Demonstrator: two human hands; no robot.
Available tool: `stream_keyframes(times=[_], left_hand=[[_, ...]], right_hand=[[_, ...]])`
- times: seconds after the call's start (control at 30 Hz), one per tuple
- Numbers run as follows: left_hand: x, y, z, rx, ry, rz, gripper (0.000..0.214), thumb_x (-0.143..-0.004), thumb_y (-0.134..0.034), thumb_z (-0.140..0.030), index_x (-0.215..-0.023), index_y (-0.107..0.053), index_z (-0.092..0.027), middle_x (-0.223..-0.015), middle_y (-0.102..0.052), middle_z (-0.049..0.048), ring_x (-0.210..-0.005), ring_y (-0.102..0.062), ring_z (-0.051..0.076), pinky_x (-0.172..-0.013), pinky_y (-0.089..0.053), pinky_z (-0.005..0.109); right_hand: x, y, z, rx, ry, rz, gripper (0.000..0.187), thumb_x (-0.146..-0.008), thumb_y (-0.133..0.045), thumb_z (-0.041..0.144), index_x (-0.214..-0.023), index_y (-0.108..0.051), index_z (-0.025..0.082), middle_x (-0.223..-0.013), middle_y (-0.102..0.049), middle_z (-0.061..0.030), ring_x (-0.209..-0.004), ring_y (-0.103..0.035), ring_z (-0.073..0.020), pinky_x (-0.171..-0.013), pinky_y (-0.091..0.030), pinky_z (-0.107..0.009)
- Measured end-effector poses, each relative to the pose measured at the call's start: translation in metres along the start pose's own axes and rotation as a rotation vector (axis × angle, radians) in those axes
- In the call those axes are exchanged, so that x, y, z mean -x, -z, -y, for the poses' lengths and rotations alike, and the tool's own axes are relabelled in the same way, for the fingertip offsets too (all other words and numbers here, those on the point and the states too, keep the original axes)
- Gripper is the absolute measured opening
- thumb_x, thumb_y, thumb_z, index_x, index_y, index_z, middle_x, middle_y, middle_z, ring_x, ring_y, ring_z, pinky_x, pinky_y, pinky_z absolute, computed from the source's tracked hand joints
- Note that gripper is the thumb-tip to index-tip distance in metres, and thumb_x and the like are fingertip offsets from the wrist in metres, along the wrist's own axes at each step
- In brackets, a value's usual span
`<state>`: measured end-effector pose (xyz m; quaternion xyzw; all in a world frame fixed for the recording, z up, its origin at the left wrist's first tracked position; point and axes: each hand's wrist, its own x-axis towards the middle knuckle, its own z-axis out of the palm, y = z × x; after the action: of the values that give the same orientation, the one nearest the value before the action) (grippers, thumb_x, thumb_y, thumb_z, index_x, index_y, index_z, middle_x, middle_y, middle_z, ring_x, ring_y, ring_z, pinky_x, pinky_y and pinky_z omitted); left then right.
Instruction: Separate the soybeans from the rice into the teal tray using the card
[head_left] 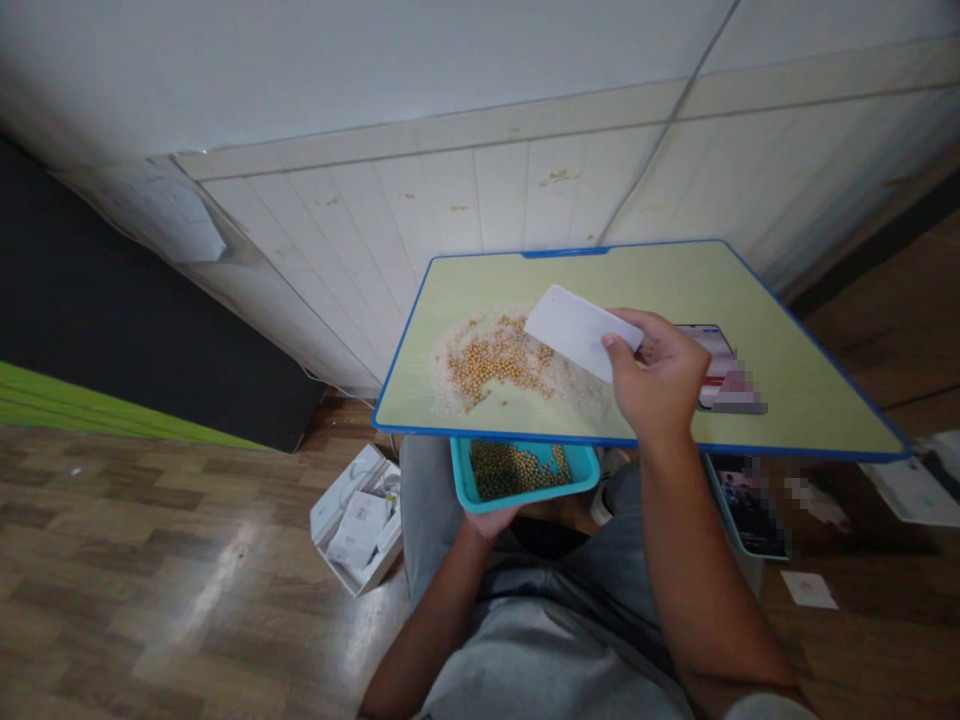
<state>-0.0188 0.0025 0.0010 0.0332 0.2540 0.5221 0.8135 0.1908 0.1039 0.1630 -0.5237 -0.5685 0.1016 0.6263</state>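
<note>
My right hand (664,370) is closed on a white rectangular card (574,330), thumb on top, held above the table. Below and left of the card, soybeans (480,365) lie mixed with white rice-like grains (448,385) on the pale green folding tabletop (780,370). Just under the table's front edge, my left hand (491,522) supports a turquoise plastic tray (525,492) from beneath; most of its fingers are hidden. Inside the tray are many more soybeans (517,468), darker on the left where shadow falls.
A phone (712,365), partly blurred, rests on the table right of my right hand. An open white box (360,530) with papers sits on the floor at left. Another screen device (750,515) lies below the table at right. The panelled wall (510,195) stands behind the table.
</note>
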Motion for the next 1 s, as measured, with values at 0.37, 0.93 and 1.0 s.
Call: stream_keyframes(times=[0.37, 0.93, 1.0], left_hand=[[-0.012, 0.026, -0.001, 0.190, 0.082, 0.069, 0.071, -0.111, -0.029, -0.062, -0.174, -0.038, -0.031, -0.187, -0.024, 0.0042, -0.174, -0.012, 0.041, -0.136, -0.009, 0.078], [-0.010, 0.002, -0.004, 0.263, 0.038, 0.022, 0.078, -0.109, -0.034, -0.067, -0.178, -0.025, -0.031, -0.183, -0.033, 0.0097, -0.171, -0.025, 0.043, -0.134, -0.020, 0.080], [-0.009, 0.002, -0.004, 0.265, 0.045, 0.024, 0.077, -0.109, -0.034, -0.067, -0.178, -0.025, -0.033, -0.182, -0.036, 0.0086, -0.171, -0.024, 0.043, -0.133, -0.019, 0.081]], right_hand=[[-0.001, -0.005, 0.004, 0.022, -0.008, 0.057, 0.028, -0.087, -0.068, 0.020, -0.108, -0.085, 0.022, -0.097, -0.086, -0.0057, -0.082, -0.079, -0.0255, -0.075, -0.065, -0.040], [0.014, -0.030, 0.023, 0.041, 0.014, 0.368, 0.033, -0.090, -0.067, 0.013, -0.112, -0.087, 0.028, -0.111, -0.089, -0.0037, -0.096, -0.084, -0.0255, -0.089, -0.066, -0.041], [0.014, -0.029, 0.023, 0.041, 0.022, 0.374, 0.033, -0.090, -0.067, 0.013, -0.112, -0.087, 0.027, -0.110, -0.089, -0.0044, -0.096, -0.084, -0.0261, -0.088, -0.066, -0.041]])
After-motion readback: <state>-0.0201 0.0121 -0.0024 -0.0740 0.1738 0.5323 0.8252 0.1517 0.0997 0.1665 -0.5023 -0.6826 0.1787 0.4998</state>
